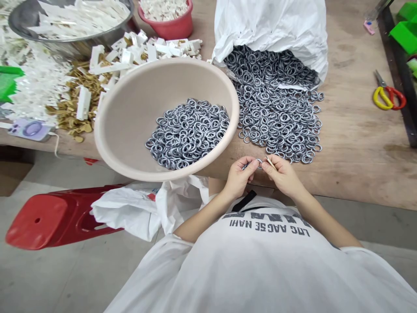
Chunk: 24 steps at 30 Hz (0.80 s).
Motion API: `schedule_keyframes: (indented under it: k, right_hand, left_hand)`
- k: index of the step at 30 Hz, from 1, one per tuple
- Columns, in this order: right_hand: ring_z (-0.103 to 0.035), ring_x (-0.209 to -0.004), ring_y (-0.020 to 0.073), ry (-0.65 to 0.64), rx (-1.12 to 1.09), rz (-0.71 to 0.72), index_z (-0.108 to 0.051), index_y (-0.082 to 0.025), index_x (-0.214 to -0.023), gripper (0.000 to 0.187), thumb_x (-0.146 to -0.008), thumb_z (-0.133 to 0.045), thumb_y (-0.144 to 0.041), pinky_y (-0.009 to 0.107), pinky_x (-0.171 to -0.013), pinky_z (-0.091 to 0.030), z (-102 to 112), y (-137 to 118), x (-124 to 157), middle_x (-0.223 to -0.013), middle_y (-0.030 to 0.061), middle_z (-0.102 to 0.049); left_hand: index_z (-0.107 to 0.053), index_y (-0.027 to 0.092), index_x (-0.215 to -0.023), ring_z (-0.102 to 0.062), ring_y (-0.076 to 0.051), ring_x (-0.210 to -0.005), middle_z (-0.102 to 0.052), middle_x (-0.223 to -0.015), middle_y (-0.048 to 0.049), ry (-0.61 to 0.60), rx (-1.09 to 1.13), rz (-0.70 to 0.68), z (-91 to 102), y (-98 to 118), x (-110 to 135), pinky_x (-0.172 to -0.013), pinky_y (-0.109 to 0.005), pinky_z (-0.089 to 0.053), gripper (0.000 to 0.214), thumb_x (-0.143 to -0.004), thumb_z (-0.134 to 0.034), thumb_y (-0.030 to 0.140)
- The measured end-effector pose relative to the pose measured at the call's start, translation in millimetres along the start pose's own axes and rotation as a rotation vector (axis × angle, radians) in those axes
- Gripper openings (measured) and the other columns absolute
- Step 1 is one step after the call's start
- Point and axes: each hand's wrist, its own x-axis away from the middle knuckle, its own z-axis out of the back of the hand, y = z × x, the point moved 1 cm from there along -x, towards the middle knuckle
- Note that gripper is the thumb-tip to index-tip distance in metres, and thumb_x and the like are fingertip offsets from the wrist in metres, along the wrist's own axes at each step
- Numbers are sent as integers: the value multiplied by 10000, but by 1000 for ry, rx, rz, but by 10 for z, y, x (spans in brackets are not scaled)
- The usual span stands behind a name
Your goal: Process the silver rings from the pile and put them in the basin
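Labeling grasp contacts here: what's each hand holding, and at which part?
The left hand pinches a silver metal ring by its rim; the right hand holds a thin tan stick between thumb and forefinger, near its lower end.

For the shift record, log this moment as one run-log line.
Left hand: metal ring | Right hand: thin tan stick | Nearby: beige basin of rings, white sack spilling rings

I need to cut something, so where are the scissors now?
In the head view, the yellow-and-red-handled scissors lie on the right of the wooden workbench, beside its dark metal rail, right of the spilled metal rings.
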Motion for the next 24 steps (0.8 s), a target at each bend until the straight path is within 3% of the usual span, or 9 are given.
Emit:
schedule_keyframes:
  k: [24]
  right_hand:
    - [-415, -640, 110, -32, -13, -18, -632, -203, -952, 236, -956, -605, -438, 251, -612, -354, -53, 74, 62, -763, -37, -516]
  left_hand:
    - [-632, 180, -842, -403, -59, -487, -496, -586, 56, -5, -5, -19, 16, -26, 18, -451, -184, -326, 337, -834, -723, 505]
